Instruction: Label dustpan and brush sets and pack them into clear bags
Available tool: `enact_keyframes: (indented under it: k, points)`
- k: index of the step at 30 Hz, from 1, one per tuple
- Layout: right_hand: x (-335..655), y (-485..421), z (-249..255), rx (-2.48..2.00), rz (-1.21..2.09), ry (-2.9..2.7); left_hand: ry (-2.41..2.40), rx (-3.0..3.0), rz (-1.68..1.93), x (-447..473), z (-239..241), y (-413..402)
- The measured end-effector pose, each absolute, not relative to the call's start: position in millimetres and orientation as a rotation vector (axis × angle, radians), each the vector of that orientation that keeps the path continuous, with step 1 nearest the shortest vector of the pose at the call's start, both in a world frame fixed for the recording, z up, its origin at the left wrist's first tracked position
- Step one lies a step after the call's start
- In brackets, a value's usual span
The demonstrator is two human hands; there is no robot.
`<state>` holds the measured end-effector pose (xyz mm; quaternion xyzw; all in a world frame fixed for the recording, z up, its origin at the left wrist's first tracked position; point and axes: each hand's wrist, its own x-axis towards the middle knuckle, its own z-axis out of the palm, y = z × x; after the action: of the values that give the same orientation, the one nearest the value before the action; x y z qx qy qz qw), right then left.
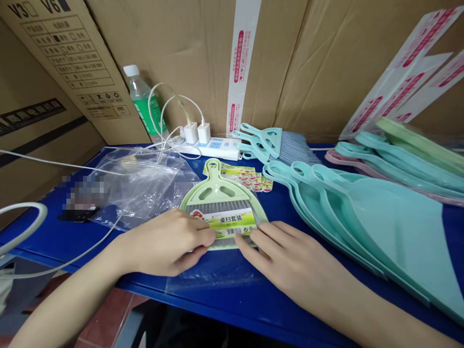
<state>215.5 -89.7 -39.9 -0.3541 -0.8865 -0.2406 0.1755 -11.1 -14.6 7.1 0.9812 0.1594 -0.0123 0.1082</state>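
A light green dustpan point(259, 210) lies on the table with a small green hand brush point(217, 193) nested in it. Across the grey bristles sits a printed label card point(235, 220). A clear plastic bag point(224, 278) is around or under the set; its loose end spreads toward the front edge. My left hand point(170, 241) is closed at the dustpan's left side, thumb and forefinger pinched by the card's lower left corner, apparently on the bag. My right hand point(286, 251) rests over the right side, fingers spread on the card and dustpan rim.
Turquoise dustpans point(395, 212) are stacked at right, with blurred pink and green ones behind. Blue-bristled brushes point(268, 142) and label cards point(266, 182) lie at the back. A power strip point(221, 149), cables, a bottle point(145, 106) and plastic bags point(145, 188) occupy the left; cartons point(203, 58) stand behind.
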Motion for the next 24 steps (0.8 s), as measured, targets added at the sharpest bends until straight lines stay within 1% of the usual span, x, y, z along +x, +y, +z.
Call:
enact_keyframes:
  k: [5, 10, 24]
  points:
    - [216.3, -90.6, -41.4, -1.058, -0.662, -2.478, 0.491, 2.877, -0.103, -13.1, 9.6, -16.1]
    - [216.3, -89.8, -39.4, -1.100, -0.553, -2.440, 0.470, 2.871, -0.151, -13.1, 10.2, -15.7]
    - [223.2, -90.5, -37.4, -1.021, -0.399, -2.502, 0.480, 2.862, -0.290, -16.1, 14.1, -13.8]
